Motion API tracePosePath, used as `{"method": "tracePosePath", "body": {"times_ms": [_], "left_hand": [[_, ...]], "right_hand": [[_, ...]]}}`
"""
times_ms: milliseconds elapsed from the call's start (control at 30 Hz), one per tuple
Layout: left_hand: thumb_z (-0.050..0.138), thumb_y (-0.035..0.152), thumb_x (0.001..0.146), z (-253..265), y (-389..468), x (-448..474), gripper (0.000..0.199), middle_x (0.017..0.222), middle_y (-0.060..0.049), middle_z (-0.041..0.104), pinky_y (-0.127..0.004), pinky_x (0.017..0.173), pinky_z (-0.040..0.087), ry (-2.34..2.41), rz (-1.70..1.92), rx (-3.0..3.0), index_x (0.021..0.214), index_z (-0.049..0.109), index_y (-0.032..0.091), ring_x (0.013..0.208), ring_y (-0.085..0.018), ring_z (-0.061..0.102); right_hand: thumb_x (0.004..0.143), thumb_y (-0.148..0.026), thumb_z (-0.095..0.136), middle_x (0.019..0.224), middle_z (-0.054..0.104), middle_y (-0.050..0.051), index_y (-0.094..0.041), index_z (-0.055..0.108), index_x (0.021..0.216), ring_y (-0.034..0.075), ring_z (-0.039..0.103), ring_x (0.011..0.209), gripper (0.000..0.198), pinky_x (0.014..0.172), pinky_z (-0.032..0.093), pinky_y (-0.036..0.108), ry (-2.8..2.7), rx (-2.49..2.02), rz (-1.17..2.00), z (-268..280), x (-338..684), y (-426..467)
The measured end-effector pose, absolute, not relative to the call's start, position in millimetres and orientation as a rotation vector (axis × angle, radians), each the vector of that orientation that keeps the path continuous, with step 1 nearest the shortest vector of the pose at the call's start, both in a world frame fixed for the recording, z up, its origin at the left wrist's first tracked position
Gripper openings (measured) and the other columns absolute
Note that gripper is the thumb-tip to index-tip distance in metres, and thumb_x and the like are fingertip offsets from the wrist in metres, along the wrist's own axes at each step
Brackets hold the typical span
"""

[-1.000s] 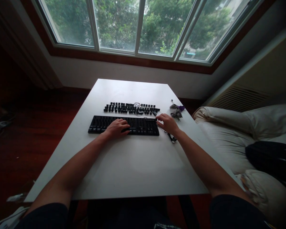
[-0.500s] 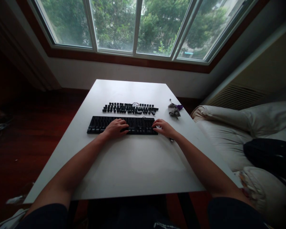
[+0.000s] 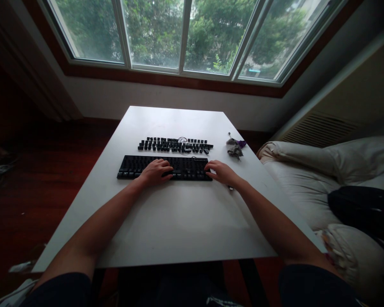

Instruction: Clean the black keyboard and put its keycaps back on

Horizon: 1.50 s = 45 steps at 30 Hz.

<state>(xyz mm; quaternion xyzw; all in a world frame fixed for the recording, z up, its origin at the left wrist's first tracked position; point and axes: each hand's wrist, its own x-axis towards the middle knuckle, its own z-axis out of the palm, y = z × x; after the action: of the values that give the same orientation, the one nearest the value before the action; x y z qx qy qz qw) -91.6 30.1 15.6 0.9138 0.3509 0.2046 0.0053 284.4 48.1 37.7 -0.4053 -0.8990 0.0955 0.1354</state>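
Observation:
A black keyboard (image 3: 134, 167) lies lengthwise across the white table. My left hand (image 3: 156, 171) rests over its middle, fingers spread forward on the keys and the thumb near the front edge. At the keyboard's right end is my right hand (image 3: 222, 171), its fingertips on the last keys and the thumb held apart from them. I make out nothing held in either hand. Behind the keyboard, many loose black keycaps (image 3: 161, 146) are laid out in rough rows. A thin wire tool (image 3: 182, 140) lies among them.
The white table (image 3: 179, 226) stands before a window (image 3: 153, 34). A grey and purple cloth-like bundle (image 3: 236, 149) lies near its right edge. By my right wrist is a small cable plug (image 3: 231, 188). A pale sofa (image 3: 294, 170) with a dark bag (image 3: 361, 209) stands at right.

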Motion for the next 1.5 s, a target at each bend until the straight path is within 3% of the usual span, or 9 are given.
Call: {"method": "tracePosePath", "body": {"times_ms": [167,433,667,1500], "left_hand": [[0.058,0.042,0.096,15,31,-92,0.029,0.108,-0.008,0.067,-0.040,0.093,0.046,1.096,0.642,2.861,0.115,0.072,0.025,0.101,-0.024,0.060],[0.058,0.043,0.096,17,30,-91,0.030,0.107,-0.008,0.067,-0.040,0.093,0.046,1.099,0.636,2.865,0.115,0.072,0.025,0.101,-0.024,0.060],[0.059,0.042,0.095,17,30,-91,0.029,0.107,-0.008,0.067,-0.040,0.093,0.046,1.104,0.645,2.865,0.115,0.072,0.026,0.101,-0.024,0.060],[0.058,0.042,0.095,17,31,-90,0.029,0.108,-0.008,0.067,-0.040,0.094,0.046,1.100,0.643,2.854,0.115,0.072,0.026,0.102,-0.024,0.060]], "right_hand": [[0.090,-0.025,0.064,0.108,0.071,0.007,-0.023,0.070,0.104,0.024,0.064,0.094,0.015,0.080,0.049,0.034,-2.607,-1.223,0.251,39,285,47],[0.091,-0.027,0.064,0.113,0.071,0.006,-0.024,0.071,0.102,0.024,0.064,0.102,0.013,0.086,0.050,0.034,-2.621,-1.198,0.254,37,285,48],[0.091,-0.024,0.063,0.111,0.072,0.006,-0.024,0.069,0.104,0.024,0.065,0.099,0.014,0.082,0.050,0.034,-2.632,-1.276,0.126,41,281,41],[0.093,-0.024,0.062,0.106,0.072,0.008,-0.025,0.072,0.099,0.025,0.064,0.099,0.012,0.079,0.048,0.033,-2.651,-1.334,0.106,47,273,34]]}}
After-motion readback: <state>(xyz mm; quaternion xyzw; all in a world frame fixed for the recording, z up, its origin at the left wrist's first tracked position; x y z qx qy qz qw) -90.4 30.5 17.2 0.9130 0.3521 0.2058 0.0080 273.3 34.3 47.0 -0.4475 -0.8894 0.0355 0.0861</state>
